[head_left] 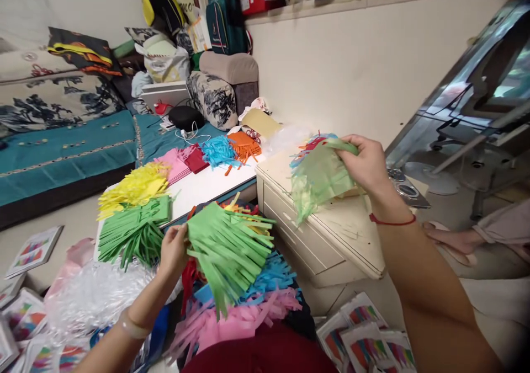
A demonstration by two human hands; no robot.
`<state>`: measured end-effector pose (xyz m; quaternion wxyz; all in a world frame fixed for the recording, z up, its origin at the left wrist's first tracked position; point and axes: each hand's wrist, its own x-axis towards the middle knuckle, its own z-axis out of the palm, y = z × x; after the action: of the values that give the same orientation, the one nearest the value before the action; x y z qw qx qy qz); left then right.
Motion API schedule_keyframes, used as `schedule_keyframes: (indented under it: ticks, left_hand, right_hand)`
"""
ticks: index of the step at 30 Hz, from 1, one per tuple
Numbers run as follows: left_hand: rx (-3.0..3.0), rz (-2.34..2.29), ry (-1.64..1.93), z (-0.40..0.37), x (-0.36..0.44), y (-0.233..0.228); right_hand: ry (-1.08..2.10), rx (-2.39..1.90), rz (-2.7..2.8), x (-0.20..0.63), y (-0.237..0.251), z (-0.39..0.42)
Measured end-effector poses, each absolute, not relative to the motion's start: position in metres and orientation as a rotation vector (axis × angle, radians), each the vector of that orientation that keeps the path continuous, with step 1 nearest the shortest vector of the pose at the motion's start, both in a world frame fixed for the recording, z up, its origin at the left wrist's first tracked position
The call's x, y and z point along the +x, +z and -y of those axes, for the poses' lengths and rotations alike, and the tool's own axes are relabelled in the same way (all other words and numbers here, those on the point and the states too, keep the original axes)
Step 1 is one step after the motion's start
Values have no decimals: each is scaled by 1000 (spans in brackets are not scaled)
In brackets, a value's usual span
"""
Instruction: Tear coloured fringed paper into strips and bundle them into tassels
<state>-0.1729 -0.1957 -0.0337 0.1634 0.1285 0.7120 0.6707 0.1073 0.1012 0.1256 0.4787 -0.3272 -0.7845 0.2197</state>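
Observation:
My left hand [173, 246] pinches the corner of a green fringed paper [232, 240], its cut strips fanning out to the right. Out to the right, my right hand [366, 163] is closed on a pale green, see-through sheet [318, 174], blurred, hanging over the cream cabinet. Beneath the left hand's paper, blue fringed paper [273, 276] and pink fringed paper [232, 320] lie across my lap. On the white board beside me are stacks of green fringed paper [134, 227], yellow fringed paper [134, 188], pink paper [176, 163], blue fringed paper [219, 150] and orange fringed paper [245, 145].
The cream cabinet [290, 235] stands to the right, with small paper scraps on its top. Clear plastic bags [99, 290] and printed packets [35, 249] lie at lower left, more packets [368, 340] at lower right. A teal-covered sofa [66, 152] is behind. Another person's foot [451, 240] shows at right.

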Motion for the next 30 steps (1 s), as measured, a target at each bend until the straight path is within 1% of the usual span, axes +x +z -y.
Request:
schedule_keyframes:
  ticks: [1,3,5,6,8,10,12,15,18,21,23,25,27,28,30]
  left_hand:
    - [393,-2051,1850,200,-179,-41]
    - [592,-2192,1809,201,-187,-35]
    - [1072,-2428,1820,186,-184,-9]
    - [1387,-2449,1787,173,-177,9]
    - [1913,-2107,1605,137,-153,45]
    - [2125,-1707,1470,98,-126,74]
    - [2113,-1429,1394,64,-104,91]
    - [1960,-1301,1247,34,-89,94]
    - [1851,-1277,1123,24,-88,87]
    - [1850,-1250,910,15,-89,83]
    - [1887,-1215,762,2,-88,81]
    - [1935,-1164,638,-17,-81,76]
    - [1992,-1101,530,-39,-68,66]
    - [2020,-1069,475,-51,-59,60]
    - [2060,-1004,378,-73,-36,47]
  right_hand:
    - [556,-782,1942,107,125,-94]
    - [598,-762,2019,105,126,-78]
    - [678,-733,2093,99,131,-62]
    - [731,-707,2122,96,133,-55]
    - [835,-623,2168,91,139,-45]
    - [878,-527,2194,90,144,-40]
    - [871,-477,2195,95,145,-42]
    - [946,-523,2265,111,138,-54]
    - [1227,-628,2409,127,116,-65]
    - [1550,-744,2414,144,92,-69]
    - [1634,-819,2400,164,84,-71]
    - [1585,-903,2463,195,85,-77]
    - [1439,-1021,2601,237,93,-85]
    - [1308,-1107,2665,260,99,-88]
    - [898,-1396,2701,301,107,-92]
